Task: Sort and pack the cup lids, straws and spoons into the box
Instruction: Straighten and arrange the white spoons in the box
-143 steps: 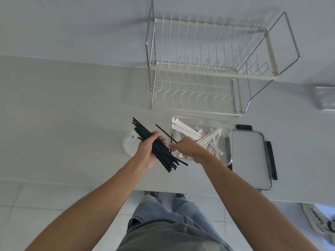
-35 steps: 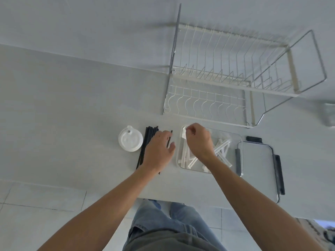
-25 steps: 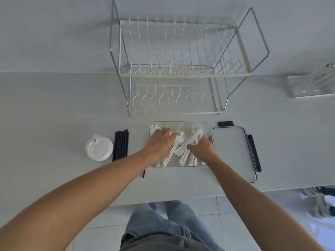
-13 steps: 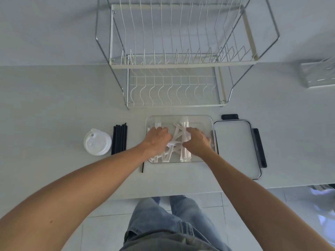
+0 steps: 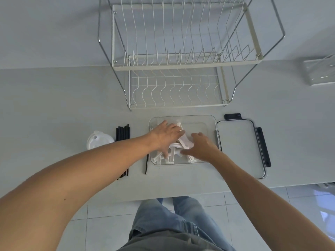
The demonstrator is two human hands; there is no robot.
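A clear plastic box (image 5: 208, 122) sits on the counter with several white wrapped spoons (image 5: 184, 140) lying inside. Both hands are in the box. My left hand (image 5: 165, 136) presses on the spoons at the box's left side, fingers spread. My right hand (image 5: 201, 148) lies over the spoons at the front right, fingers loosely curled against them. A bundle of black straws (image 5: 122, 132) lies left of the box, partly under my left forearm. One single black straw (image 5: 146, 164) lies along the box's left wall. A stack of white cup lids (image 5: 98, 141) stands further left.
The box's lid (image 5: 239, 147), with black clips, lies flat just right of the box. A two-tier wire dish rack (image 5: 177, 69) stands behind the box. A clear container (image 5: 319, 73) is at the far right. The counter's front edge runs just below the box.
The straw bundle was laid down left of the box, and both hands went into the box. In the last half second they pushed the spoons together toward the box's left front.
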